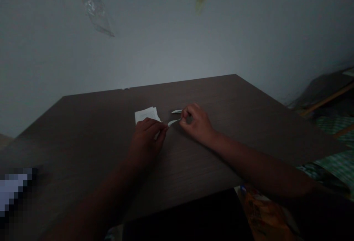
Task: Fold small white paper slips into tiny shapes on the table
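My left hand [147, 136] rests on a dark wooden table [221, 130], its fingers pinched on a small white paper strip [173, 122]. My right hand [197, 123] is curled and pinches the other end of the same strip. A folded white paper [146, 114] lies just behind my left hand, partly hidden by the fingers. Another small white scrap [176, 111] lies on the table just beyond the right thumb.
A pale wall [177, 41] rises right behind the table's far edge. Green patterned fabric [334, 159] and wooden sticks lie to the right. An orange packet [265, 215] shows below the table's near edge. A blurred patch sits at the lower left.
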Tool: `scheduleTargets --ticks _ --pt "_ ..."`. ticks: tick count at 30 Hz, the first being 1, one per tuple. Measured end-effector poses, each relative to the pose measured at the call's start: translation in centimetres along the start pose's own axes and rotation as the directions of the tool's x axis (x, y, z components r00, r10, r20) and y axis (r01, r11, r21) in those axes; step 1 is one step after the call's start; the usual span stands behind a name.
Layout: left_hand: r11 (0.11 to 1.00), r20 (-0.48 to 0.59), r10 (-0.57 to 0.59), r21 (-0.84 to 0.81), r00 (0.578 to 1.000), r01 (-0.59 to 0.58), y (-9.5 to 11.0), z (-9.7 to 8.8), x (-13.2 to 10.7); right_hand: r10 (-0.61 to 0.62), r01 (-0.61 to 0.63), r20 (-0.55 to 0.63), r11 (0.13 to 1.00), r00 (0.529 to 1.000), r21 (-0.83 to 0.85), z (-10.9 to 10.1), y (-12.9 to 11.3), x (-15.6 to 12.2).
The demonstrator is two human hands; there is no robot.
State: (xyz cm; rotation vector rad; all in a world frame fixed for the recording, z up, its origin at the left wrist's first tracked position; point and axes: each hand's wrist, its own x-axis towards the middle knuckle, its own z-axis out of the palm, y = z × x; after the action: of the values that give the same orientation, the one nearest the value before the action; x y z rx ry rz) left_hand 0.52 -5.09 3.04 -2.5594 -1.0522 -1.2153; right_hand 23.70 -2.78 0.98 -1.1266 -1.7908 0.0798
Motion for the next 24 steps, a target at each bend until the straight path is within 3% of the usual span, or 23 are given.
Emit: scheduleTargets --ticks 4,7,11,15,24 --pt "0.999 -0.010 -0.031 0.012 0.999 0.031 -0.7 0.0 -0.1 0.052 -0.053 -0.054 0.998 0.997 -0.021 -0.1 1.3 0.5" --pt "1.000 0.015 -0.010 0.012 1.000 0.009 -0.7 0.1 -0.1 -0.002 0.001 -0.063 1.000 0.998 -0.010 -0.3 0.7 0.4" --pt "1.000 0.045 0.008 0.005 0.999 -0.008 -0.2 0.6 -0.1 -0.154 0.153 0.067 0.988 0.986 0.027 -0.2 -1.4 -0.5" --pt "1.000 0.102 0.014 -0.014 0.995 -0.013 0.4 0.9 0.0 -0.189 0.188 0.167 0.982 0.968 0.024 0.3 -2.6 -1.2" --pt "0.999 0.068 0.028 -0.040 0.997 -0.025 0.4 0.8 0.0 -0.162 0.158 0.148 0.987 0.976 0.039 -0.1 -2.4 -0.7"
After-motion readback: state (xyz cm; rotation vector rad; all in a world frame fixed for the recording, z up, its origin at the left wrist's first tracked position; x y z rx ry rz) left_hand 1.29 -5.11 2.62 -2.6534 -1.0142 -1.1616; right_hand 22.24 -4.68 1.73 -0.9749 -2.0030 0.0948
